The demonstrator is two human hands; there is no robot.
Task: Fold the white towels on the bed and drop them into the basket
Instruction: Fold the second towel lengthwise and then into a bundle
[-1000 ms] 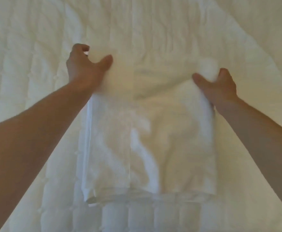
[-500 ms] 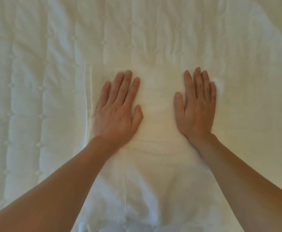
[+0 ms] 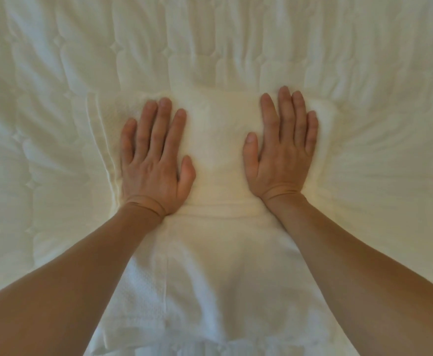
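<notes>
Both palms flat: my left hand (image 3: 153, 160) and right hand (image 3: 284, 150) press down with straight, slightly spread fingers on the folded towel (image 3: 218, 253), mid-bed (image 3: 43, 124). No basket in sight. Risk: uneven pressure could skew the layers, and soft quilting lets them slide.

Quilted cream bed (image 3: 56, 60) fills whole view — stitched puffy channels, soft warm light.
</notes>
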